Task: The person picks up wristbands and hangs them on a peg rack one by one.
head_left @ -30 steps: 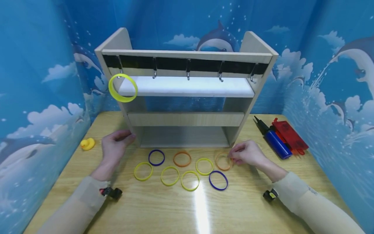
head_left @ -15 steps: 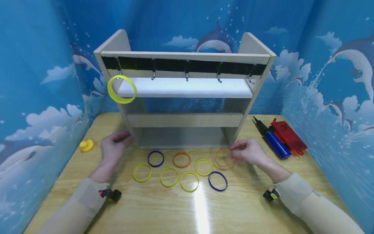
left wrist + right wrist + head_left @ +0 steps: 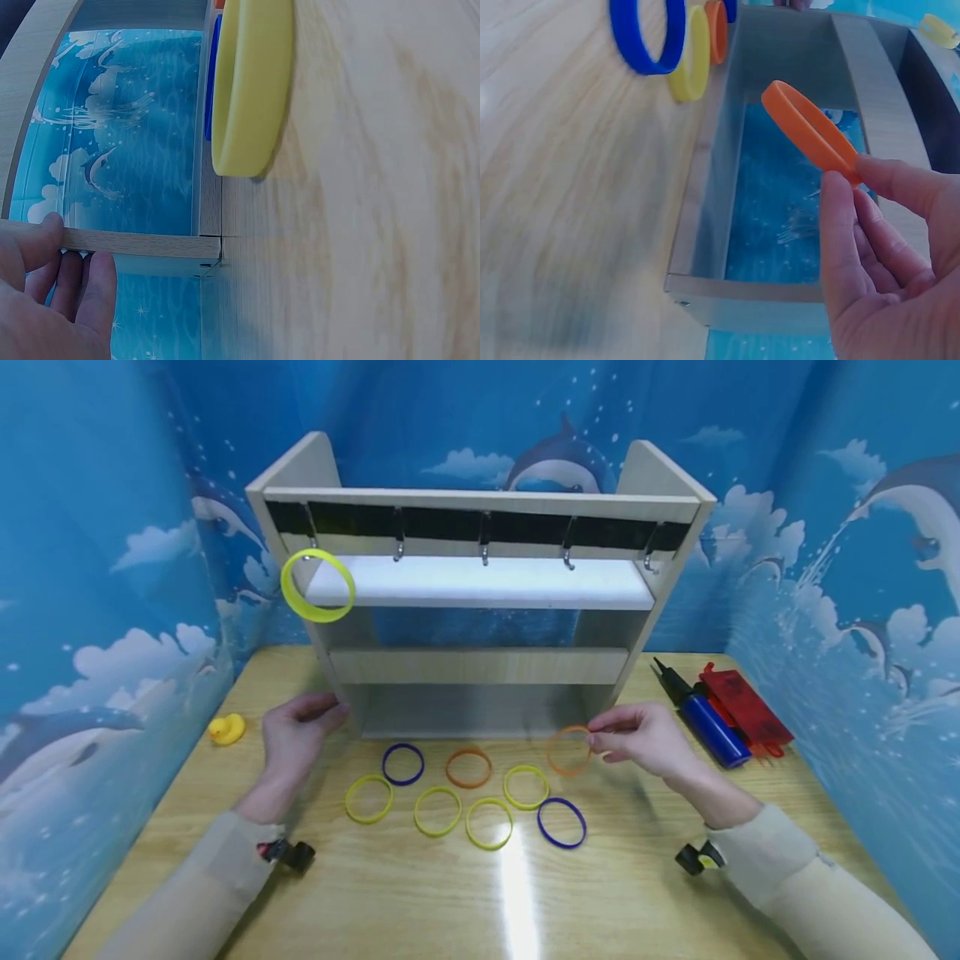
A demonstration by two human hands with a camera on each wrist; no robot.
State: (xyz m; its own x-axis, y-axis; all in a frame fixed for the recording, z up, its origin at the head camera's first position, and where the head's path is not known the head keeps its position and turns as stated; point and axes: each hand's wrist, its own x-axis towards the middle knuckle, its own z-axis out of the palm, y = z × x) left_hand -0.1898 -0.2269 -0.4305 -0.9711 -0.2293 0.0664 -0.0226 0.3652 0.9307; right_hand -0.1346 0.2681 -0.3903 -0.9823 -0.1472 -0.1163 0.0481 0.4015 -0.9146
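Note:
My right hand (image 3: 648, 739) pinches an orange silicone wristband (image 3: 799, 129) between thumb and fingertips. It holds the band tilted and raised off the table, before the rack's lower right corner. My left hand (image 3: 60, 289) grips the side panel edge of a pale wooden rack (image 3: 480, 667), thumb on one face and fingers on the other. From the rack's leftmost hook hangs a yellow wristband (image 3: 289, 593). Flat on the table lie more wristbands: a blue one (image 3: 386, 777), an orange one (image 3: 450, 775), another blue one (image 3: 543, 828) and several yellow ones (image 3: 468, 831).
Metal hooks (image 3: 484, 547) line the rack's black strip. A yellow rubber duck (image 3: 227, 728) sits at the left. On the right lie a blue hand pump (image 3: 708, 727) and a red flat item (image 3: 750, 710). Dolphin-printed curtains (image 3: 97, 610) enclose the table.
My right hand has lifted the orange wristband off the table and moved slightly up toward the rack. My left hand stays at the rack's side.

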